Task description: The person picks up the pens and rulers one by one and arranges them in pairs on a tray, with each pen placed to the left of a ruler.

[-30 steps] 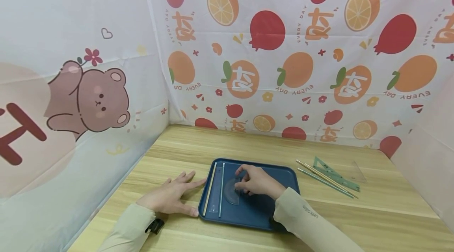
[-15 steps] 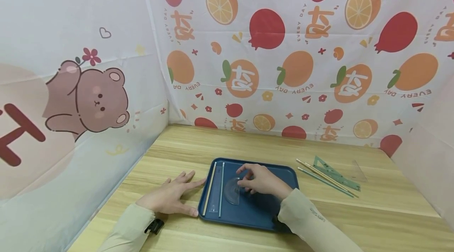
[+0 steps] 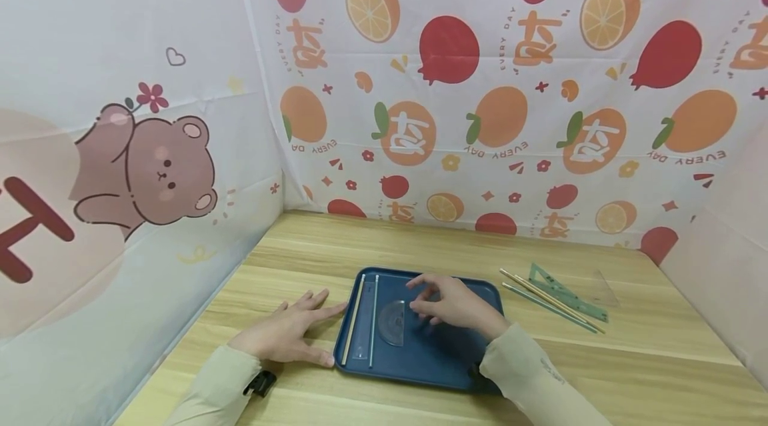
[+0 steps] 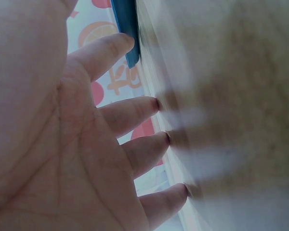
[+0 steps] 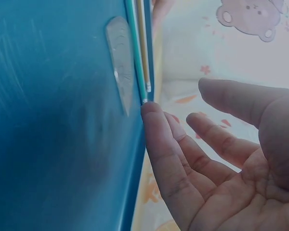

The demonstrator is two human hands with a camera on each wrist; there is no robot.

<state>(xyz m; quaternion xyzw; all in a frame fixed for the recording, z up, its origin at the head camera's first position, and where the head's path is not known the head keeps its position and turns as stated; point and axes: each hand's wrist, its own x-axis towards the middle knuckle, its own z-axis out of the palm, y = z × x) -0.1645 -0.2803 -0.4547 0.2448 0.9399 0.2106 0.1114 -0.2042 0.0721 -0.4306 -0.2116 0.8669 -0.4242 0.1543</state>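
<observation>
A blue tray [image 3: 429, 363] lies on the table with a clear half-round protractor [image 3: 393, 324] flat in it. Left of the protractor are a green pencil [image 3: 374, 323], a clear ruler [image 3: 361, 326] and a yellow pencil [image 3: 353, 323], side by side. My right hand [image 3: 454, 306] hovers over the tray just right of the protractor, holding nothing, its fingers loosely bent and apart from the thumb. My left hand [image 3: 291, 331] rests on the table with fingers spread, its fingertips on the wood and the thumb and index finger at the tray's left rim.
Right of the tray lie a green set square [image 3: 564, 293], several pencils [image 3: 549, 303] across it, and a clear triangular piece [image 3: 605, 289]. Printed cloth [image 3: 450, 113] hangs behind the wooden table [image 3: 312, 246] and along its sides.
My right hand has drawn back to the right from the protractor, which stays in place on the tray and shows fully now. The left hand has not moved.
</observation>
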